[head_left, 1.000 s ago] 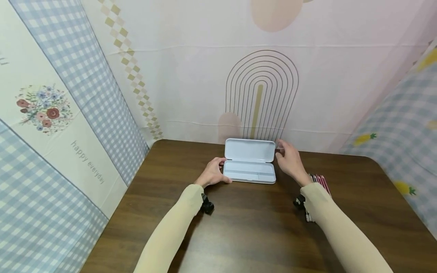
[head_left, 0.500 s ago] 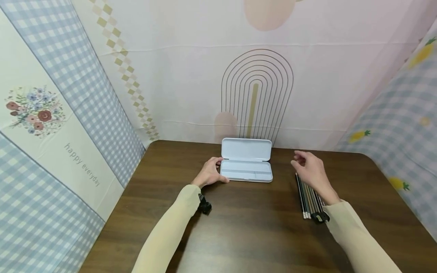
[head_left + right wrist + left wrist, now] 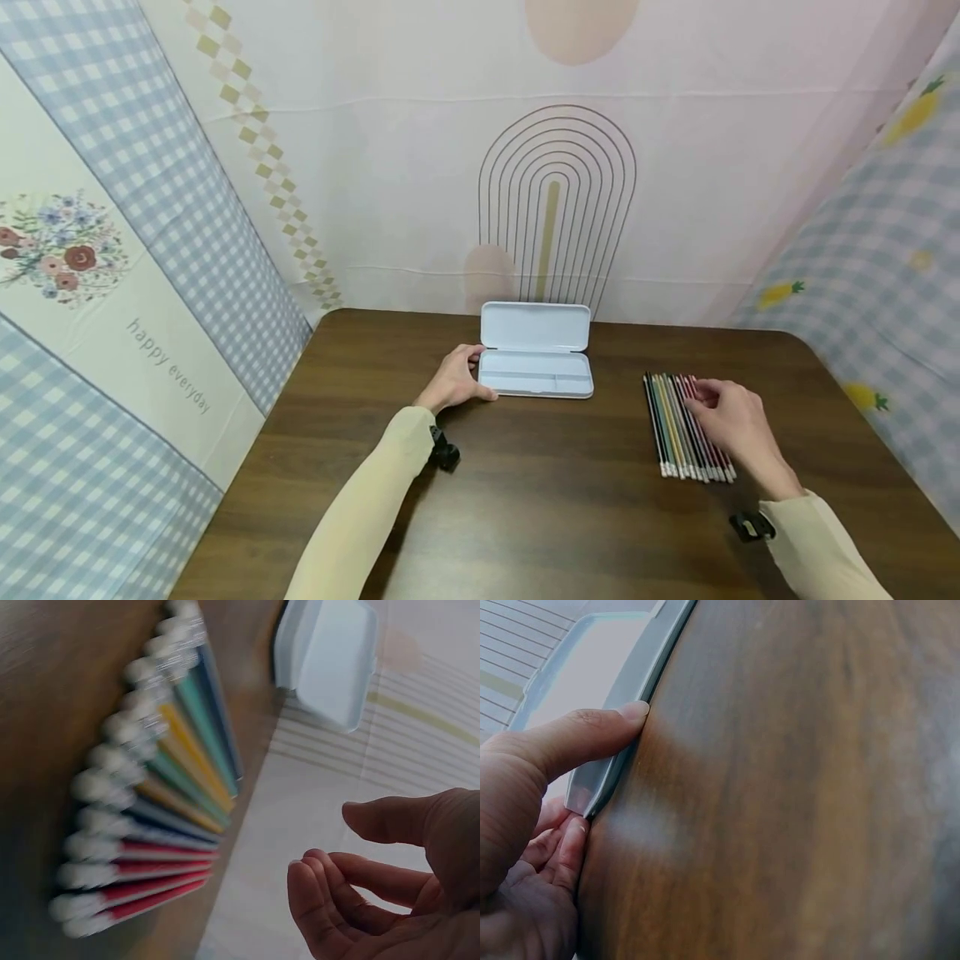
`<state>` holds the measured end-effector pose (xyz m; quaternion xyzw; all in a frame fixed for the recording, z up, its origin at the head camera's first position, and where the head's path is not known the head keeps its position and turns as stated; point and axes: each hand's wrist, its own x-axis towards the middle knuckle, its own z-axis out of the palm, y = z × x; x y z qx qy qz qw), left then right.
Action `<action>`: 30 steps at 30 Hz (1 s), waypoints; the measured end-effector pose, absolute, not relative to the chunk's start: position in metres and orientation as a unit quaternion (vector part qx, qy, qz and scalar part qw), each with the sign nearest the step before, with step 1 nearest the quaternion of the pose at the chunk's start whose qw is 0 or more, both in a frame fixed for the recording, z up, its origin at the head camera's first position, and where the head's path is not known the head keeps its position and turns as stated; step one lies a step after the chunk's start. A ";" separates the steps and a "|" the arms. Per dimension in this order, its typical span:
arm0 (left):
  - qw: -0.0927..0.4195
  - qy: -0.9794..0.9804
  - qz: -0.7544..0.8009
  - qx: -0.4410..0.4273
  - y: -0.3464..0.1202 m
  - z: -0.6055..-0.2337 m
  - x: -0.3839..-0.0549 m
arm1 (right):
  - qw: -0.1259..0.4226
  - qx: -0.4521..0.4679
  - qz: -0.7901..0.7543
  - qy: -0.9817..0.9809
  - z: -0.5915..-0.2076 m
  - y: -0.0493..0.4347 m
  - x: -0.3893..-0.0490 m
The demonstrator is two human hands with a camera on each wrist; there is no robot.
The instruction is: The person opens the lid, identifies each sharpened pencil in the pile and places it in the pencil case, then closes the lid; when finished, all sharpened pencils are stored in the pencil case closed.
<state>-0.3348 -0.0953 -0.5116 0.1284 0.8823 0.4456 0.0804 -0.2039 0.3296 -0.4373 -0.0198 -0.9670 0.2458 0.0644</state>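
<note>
A light blue pencil case [image 3: 534, 385] lies on the table with its lid [image 3: 535, 327] raised; its divided tray holds nothing. My left hand [image 3: 452, 380] grips the case's left end. In the left wrist view the thumb [image 3: 592, 739] presses the front edge and the fingers lie at the case's end. My right hand [image 3: 733, 418] hovers over the right side of a row of pencils [image 3: 672, 429]. Its loosely bent fingers hold nothing, and thumb and fingertips stand apart in the right wrist view. The pencils [image 3: 176, 799] are black, green, yellow and red, with white erasers towards me.
The brown wooden table [image 3: 540, 500] reaches back to a hanging cloth [image 3: 405, 192] printed with arches. Checked cloths hang at left [image 3: 90, 150] and right [image 3: 885, 283]. The pencils lie to the right of the case, with bare wood between.
My right hand has moved from beside the case's raised lid rightward and nearer, over the pencils, uncovering more of the row. The left hand stays on the case. The head view has shifted slightly.
</note>
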 end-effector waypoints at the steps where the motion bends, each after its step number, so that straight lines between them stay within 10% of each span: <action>1: 0.081 0.882 0.445 0.128 -0.095 -0.512 -0.335 | 0.060 -0.024 0.244 -0.968 -0.439 0.333 -0.203; 30: 0.082 0.884 0.444 0.124 -0.095 -0.511 -0.337 | -0.051 -0.099 0.222 -0.969 -0.469 0.379 -0.183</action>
